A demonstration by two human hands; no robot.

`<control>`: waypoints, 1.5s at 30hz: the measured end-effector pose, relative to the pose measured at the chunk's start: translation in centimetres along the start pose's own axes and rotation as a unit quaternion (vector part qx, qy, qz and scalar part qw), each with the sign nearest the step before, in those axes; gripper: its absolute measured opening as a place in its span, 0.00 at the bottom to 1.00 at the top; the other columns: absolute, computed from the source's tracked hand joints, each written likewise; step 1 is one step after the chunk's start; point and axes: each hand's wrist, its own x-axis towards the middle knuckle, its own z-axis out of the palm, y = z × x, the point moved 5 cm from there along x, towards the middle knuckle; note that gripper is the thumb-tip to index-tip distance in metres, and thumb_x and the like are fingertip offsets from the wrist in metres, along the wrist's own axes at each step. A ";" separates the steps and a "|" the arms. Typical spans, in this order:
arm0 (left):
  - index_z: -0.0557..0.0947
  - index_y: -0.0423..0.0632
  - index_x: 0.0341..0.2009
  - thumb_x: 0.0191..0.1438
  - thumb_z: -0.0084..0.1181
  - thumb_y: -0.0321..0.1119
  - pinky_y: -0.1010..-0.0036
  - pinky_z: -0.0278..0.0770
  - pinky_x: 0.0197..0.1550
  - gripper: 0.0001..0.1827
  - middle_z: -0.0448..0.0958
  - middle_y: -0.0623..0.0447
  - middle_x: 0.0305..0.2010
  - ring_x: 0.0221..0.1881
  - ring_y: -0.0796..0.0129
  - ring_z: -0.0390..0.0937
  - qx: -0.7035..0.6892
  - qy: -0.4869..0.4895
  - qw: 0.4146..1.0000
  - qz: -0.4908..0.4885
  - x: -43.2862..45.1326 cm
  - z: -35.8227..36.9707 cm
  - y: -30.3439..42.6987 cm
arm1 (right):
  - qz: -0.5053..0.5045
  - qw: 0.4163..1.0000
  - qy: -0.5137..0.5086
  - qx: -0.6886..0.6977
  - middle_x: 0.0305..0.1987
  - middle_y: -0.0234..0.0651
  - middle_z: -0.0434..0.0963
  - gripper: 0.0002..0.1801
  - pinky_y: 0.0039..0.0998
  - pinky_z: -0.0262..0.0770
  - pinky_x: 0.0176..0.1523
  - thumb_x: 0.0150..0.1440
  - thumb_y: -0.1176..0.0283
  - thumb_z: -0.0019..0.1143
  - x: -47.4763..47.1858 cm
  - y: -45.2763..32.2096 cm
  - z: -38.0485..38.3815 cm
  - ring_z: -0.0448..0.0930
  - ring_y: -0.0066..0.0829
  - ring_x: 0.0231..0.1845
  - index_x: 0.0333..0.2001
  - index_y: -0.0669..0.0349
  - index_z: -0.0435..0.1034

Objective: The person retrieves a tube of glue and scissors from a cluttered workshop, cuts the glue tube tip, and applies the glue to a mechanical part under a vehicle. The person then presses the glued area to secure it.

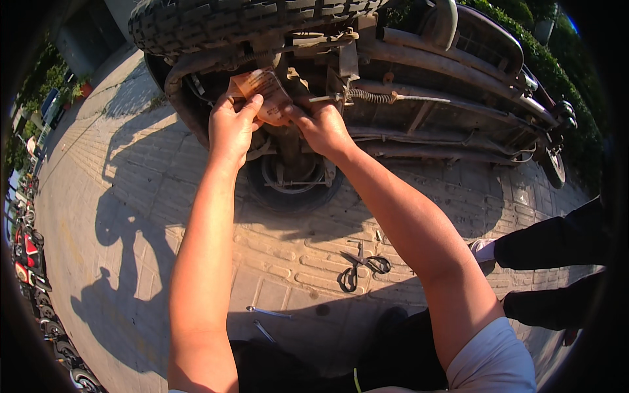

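Note:
Both hands hold a translucent orange plastic packet [270,93] that bears printed writing. My left hand [232,125] pinches its left side between thumb and fingers. At its lower right corner, my right hand [322,125] grips the packet with thumb and fingertips. What the packet contains cannot be made out. Behind it is the underside of a tipped-up vehicle, with a rusty tube frame [442,64] and a coil spring on a rod [371,96]. A knobby tire [245,24] stands above my hands, and a lower wheel [295,191] rests near the paving.
Open scissors [363,265] lie on the tiled pavement [265,255]. Two wrenches, one a combination wrench [269,311], the other a smaller wrench [264,331], lie nearer me. Another person's dark-trousered legs [550,240] stand at right. Parked motorcycles [29,250] line the far left.

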 end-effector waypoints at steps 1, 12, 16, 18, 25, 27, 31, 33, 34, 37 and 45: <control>0.75 0.50 0.50 0.58 0.59 0.39 0.61 0.69 0.50 0.17 0.77 0.56 0.49 0.48 0.70 0.75 0.002 0.002 1.000 0.002 0.0 0.0 0.0 | -0.017 1.000 0.005 -0.001 0.24 0.32 0.74 0.13 0.26 0.68 0.31 0.61 0.65 0.54 0.0 0.0 0.0 0.71 0.21 0.25 0.41 0.65 0.74; 0.75 0.48 0.49 0.57 0.59 0.39 0.61 0.70 0.48 0.17 0.78 0.55 0.47 0.46 0.69 0.76 0.029 0.015 0.999 0.003 0.4 -0.1 -0.1 | 0.022 0.998 -0.036 0.043 0.26 0.33 0.76 0.12 0.27 0.70 0.30 0.60 0.67 0.55 0.4 0.3 0.1 0.72 0.20 0.25 0.43 0.64 0.73; 0.75 0.48 0.50 0.57 0.60 0.39 0.59 0.70 0.50 0.18 0.78 0.55 0.47 0.46 0.68 0.76 0.027 0.016 1.000 0.002 0.4 -0.2 -0.2 | 0.017 0.997 -0.052 0.054 0.27 0.32 0.77 0.12 0.26 0.71 0.31 0.60 0.66 0.56 0.3 -0.3 0.2 0.72 0.19 0.25 0.43 0.64 0.74; 0.75 0.48 0.50 0.57 0.60 0.39 0.59 0.70 0.50 0.18 0.78 0.54 0.47 0.46 0.68 0.76 0.026 0.014 1.000 0.002 0.5 -0.1 -0.3 | 0.015 0.997 -0.056 0.053 0.28 0.32 0.78 0.12 0.26 0.71 0.32 0.60 0.66 0.56 0.2 -0.5 0.1 0.72 0.19 0.26 0.43 0.63 0.74; 0.75 0.47 0.49 0.57 0.60 0.38 0.63 0.73 0.46 0.18 0.78 0.54 0.46 0.44 0.68 0.76 0.038 0.008 0.999 0.017 0.2 0.5 0.5 | 0.008 0.999 -0.042 -0.010 0.30 0.33 0.79 0.15 0.24 0.72 0.34 0.61 0.63 0.56 0.2 -0.9 -0.1 0.75 0.18 0.30 0.43 0.65 0.73; 0.76 0.47 0.49 0.57 0.60 0.38 0.65 0.73 0.45 0.17 0.78 0.54 0.45 0.44 0.69 0.76 0.030 0.004 0.999 0.024 0.2 0.7 0.7 | -0.001 0.999 -0.031 -0.015 0.31 0.34 0.79 0.15 0.25 0.72 0.35 0.60 0.64 0.56 0.3 -0.6 -0.1 0.76 0.19 0.31 0.43 0.65 0.74; 0.77 0.44 0.46 0.57 0.58 0.32 0.74 0.74 0.37 0.13 0.79 0.55 0.39 0.37 0.74 0.75 0.006 0.026 0.999 0.036 0.0 1.2 1.2 | -0.030 0.999 -0.019 -0.023 0.33 0.34 0.80 0.14 0.26 0.73 0.38 0.60 0.65 0.56 0.5 -0.2 -0.1 0.77 0.21 0.33 0.43 0.65 0.74; 0.78 0.42 0.45 0.57 0.58 0.29 0.79 0.74 0.34 0.11 0.79 0.55 0.37 0.33 0.76 0.75 -0.006 0.039 0.998 0.041 -0.1 1.1 1.3 | -0.037 0.999 -0.021 -0.027 0.33 0.34 0.80 0.13 0.26 0.72 0.39 0.60 0.65 0.56 0.5 -0.8 0.0 0.76 0.21 0.34 0.42 0.65 0.74; 0.78 0.43 0.45 0.57 0.58 0.29 0.79 0.74 0.34 0.11 0.79 0.55 0.37 0.33 0.76 0.75 -0.009 0.039 0.998 0.040 -0.1 1.0 1.3 | -0.038 0.999 -0.023 -0.028 0.33 0.34 0.80 0.13 0.26 0.72 0.39 0.60 0.66 0.56 0.5 -1.0 0.0 0.76 0.21 0.34 0.42 0.65 0.74; 0.78 0.43 0.45 0.57 0.58 0.30 0.78 0.75 0.34 0.11 0.79 0.55 0.37 0.34 0.75 0.75 0.005 0.040 0.999 0.036 0.1 1.1 1.2 | -0.016 0.999 -0.023 -0.022 0.32 0.32 0.79 0.13 0.25 0.71 0.37 0.60 0.66 0.56 0.7 -0.4 -0.2 0.74 0.19 0.32 0.42 0.65 0.74; 0.75 0.49 0.51 0.57 0.60 0.39 0.61 0.72 0.48 0.18 0.78 0.55 0.47 0.47 0.68 0.76 0.038 0.001 0.999 0.017 0.2 0.7 0.5 | 0.007 0.999 -0.039 0.025 0.27 0.28 0.76 0.12 0.22 0.68 0.30 0.61 0.65 0.55 0.6 0.1 -0.1 0.70 0.15 0.27 0.41 0.64 0.73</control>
